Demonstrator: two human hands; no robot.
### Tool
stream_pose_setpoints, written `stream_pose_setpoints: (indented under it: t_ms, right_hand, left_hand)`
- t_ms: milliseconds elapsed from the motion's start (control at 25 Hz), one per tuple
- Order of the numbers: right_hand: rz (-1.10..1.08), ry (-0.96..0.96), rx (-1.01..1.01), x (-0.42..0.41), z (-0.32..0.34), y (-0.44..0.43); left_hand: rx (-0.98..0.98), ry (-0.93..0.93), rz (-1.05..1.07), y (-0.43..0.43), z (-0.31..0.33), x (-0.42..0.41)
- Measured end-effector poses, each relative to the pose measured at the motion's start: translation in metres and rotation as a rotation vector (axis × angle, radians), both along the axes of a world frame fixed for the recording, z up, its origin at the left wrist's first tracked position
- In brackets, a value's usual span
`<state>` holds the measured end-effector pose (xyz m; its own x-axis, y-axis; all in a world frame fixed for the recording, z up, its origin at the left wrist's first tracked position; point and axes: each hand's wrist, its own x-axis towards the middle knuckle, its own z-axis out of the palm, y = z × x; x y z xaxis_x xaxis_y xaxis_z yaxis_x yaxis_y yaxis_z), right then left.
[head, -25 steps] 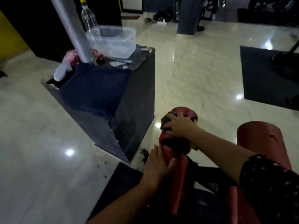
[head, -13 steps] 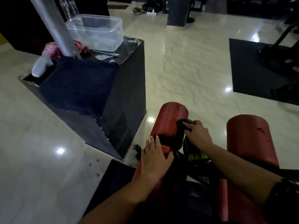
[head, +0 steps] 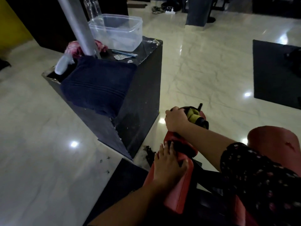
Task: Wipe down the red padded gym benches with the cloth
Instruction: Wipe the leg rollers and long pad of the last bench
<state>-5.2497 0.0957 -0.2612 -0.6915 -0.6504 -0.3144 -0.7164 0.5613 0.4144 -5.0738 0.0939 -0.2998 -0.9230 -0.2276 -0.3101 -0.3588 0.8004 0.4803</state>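
A red padded roller [head: 176,190] of the gym bench runs from the lower middle up toward the floor. My left hand [head: 169,165] rests flat on its near part, fingers straight. At the roller's far end my right hand [head: 176,119] grips a dark cloth with a yellow patch [head: 194,116] and presses it on the pad. A fold of the dark cloth hangs under my right forearm. A second red pad [head: 273,141] stands to the right, partly hidden by my patterned sleeve.
A black box-shaped stand [head: 140,101] sits just left of the roller, with a navy towel [head: 97,88], a clear plastic tub [head: 117,31], a bottle and a grey pole on it. Glossy marble floor lies around; a black mat [head: 275,74] is at the right.
My right hand with the cloth has slid from the roller's near right side up over to its far end. My left hand stays flat on the pad.
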Motion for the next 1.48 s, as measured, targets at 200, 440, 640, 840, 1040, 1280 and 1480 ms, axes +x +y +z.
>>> stream_pose_setpoints:
  t_ms: [200, 440, 640, 840, 1040, 1280, 1480]
  right_hand:
    - [-0.363, -0.126, -0.436, -0.012, -0.001, 0.062]
    - [-0.673, -0.138, -0.730, 0.008, -0.050, 0.153]
    - [-0.589, -0.113, -0.750, -0.024, -0.033, 0.133]
    - [0.019, -0.025, -0.198, -0.046, 0.003, 0.047]
    - [-0.001, -0.036, -0.030, -0.066, -0.009, 0.011]
    - [-0.352, -0.239, -0.411, -0.090, -0.005, 0.075]
    - [-0.940, -0.478, -1.155, -0.077, -0.048, 0.140]
  left_hand:
    - [-0.005, 0.008, 0.021, 0.001, -0.003, -0.002]
    - [-0.049, 0.029, 0.011, 0.001, -0.008, -0.002]
    - [-0.034, 0.025, 0.009, 0.000, -0.007, -0.003]
    - [-0.009, 0.017, 0.027, 0.002, -0.005, 0.000]
    - [-0.018, 0.015, 0.036, 0.001, -0.009, -0.004]
    - [-0.041, -0.002, 0.027, 0.001, -0.006, -0.006]
    - [-0.049, 0.014, 0.027, 0.003, -0.006, -0.005]
